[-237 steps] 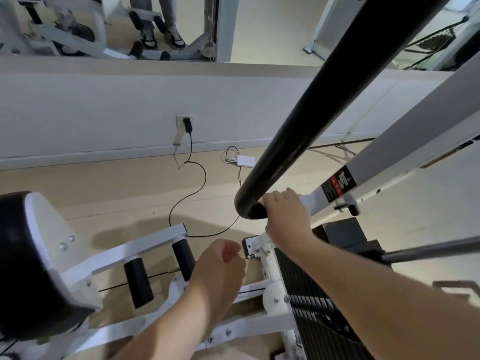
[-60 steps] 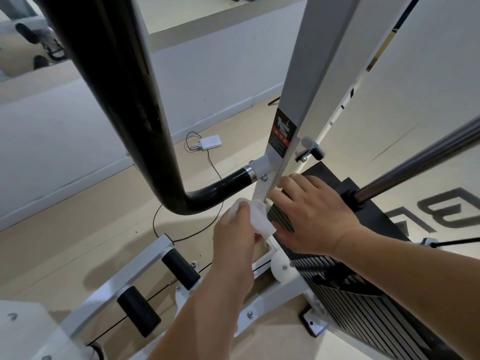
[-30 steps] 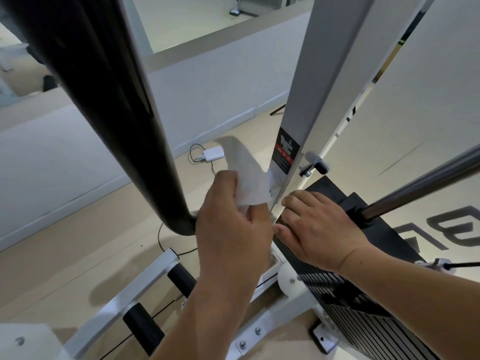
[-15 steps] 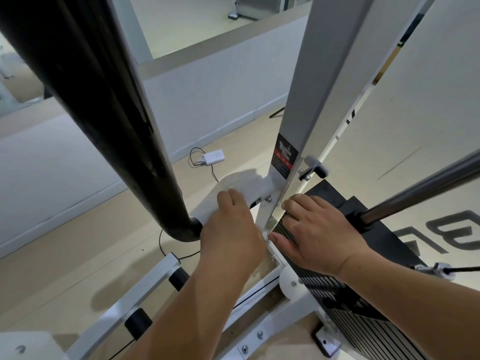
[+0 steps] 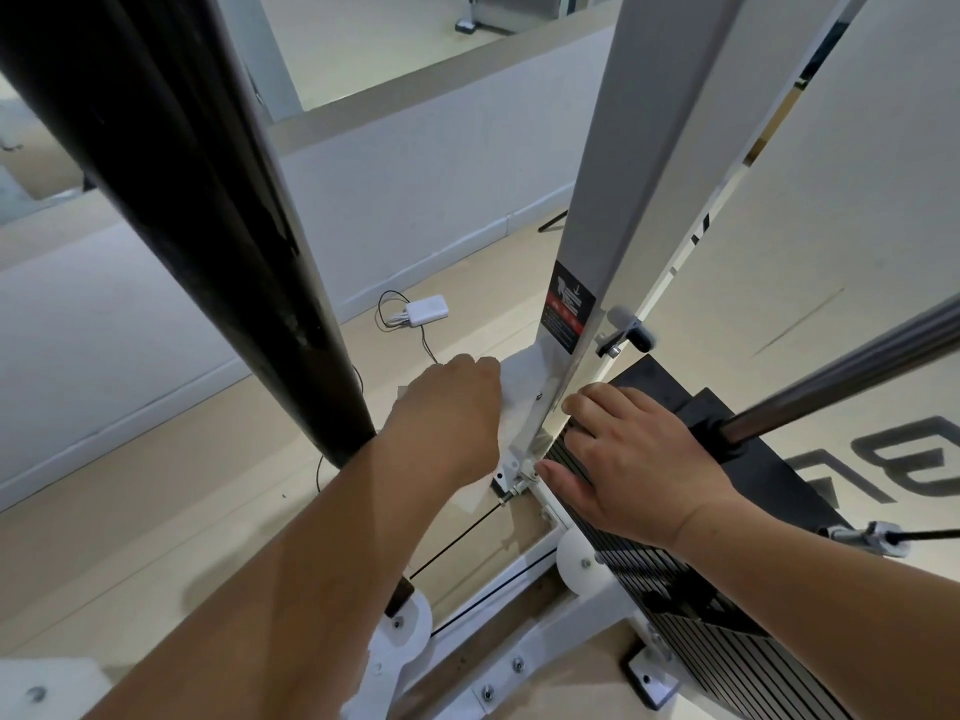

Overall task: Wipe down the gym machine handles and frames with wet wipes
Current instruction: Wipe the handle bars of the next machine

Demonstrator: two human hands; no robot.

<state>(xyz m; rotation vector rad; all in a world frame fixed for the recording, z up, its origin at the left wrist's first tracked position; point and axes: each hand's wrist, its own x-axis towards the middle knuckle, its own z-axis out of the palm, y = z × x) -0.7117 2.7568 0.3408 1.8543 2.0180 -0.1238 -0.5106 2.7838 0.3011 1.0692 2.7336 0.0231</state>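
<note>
Left hand (image 5: 447,413): clenched on a wipe (image 5: 519,379), pressing it against the bar's base.
Right hand (image 5: 628,459): released, fingers flat on the weight stack (image 5: 701,579).

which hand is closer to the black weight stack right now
Right. The right hand rests on the top edge of the black weight stack, fingers straight. The left hand is across the white frame post, holding the wet wipe against its base.

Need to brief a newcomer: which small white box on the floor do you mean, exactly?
Start at the white upright post with the black-and-red warning label. Look left of that label to the wooden floor by the white wall. The white charger box lies there, the only loose item, with thin cables bunched at its left end.
</note>
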